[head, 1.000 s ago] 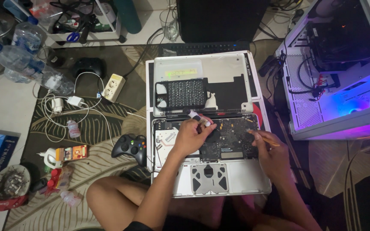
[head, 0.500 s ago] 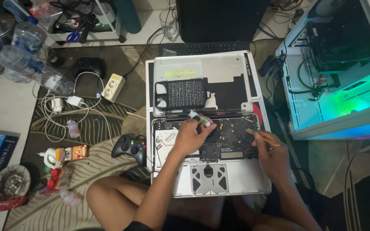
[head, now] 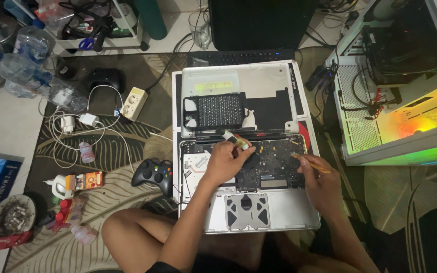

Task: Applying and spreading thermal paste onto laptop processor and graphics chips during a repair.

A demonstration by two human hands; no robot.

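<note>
The opened laptop (head: 259, 202) lies in front of your knees, its board exposed. Your left hand (head: 222, 163) rests on that board, fingers closed round a small pale tube (head: 234, 140) that pokes out past the fingertips. Your right hand (head: 318, 178), at the board's right edge, pinches a thin orange stick (head: 310, 164).

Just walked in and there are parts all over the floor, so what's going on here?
A person sits on the patterned rug with an opened laptop, its inner board exposed. Their left hand holds a small tube-like item over the board, and their right hand holds a thin orange-handled tool at the board's right side. A black perforated part lies on the removed cover, and a game controller sits beside the laptop.
</note>
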